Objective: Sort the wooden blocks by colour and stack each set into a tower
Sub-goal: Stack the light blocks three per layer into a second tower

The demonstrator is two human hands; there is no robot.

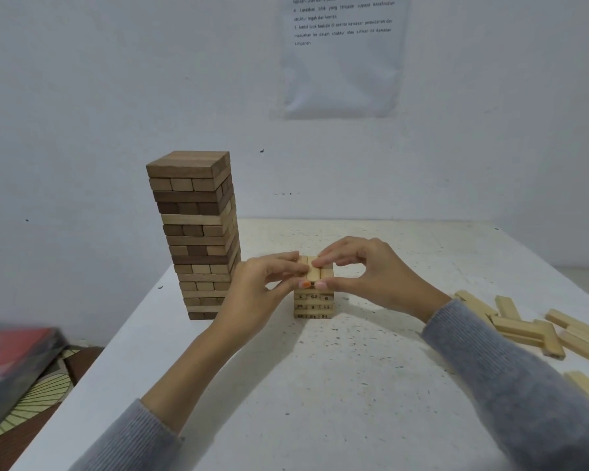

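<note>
Both hands are on the same spot. My left grip (262,287) pinches the top layer (315,275) of the pale tower (313,305), fingers over the far end and thumb at the near end. My right grip (371,277) pinches it as well, fingertips on top and thumb pressed to the near end beside the other thumb.

The white speckled surface (320,385) carries everything. At its far left corner I see the brown tower (198,232), tall and upright, its layers crossing each other in shades from tan to dark brown. Along the right edge lies a loose heap of pale blocks (524,328), long and flat, some lying across others. The pale tower stands in the middle, near the brown one but apart from it, only a few layers high, in light yellowish wood.

A sheet (342,56) on the wall carries Malay text; I can read "struktur tegak dan kemas" and "5. Ambil blok berbaki". The near ends of the pale tower's blocks bear small black numerals, one reading 11; most are too small to make out.
</note>
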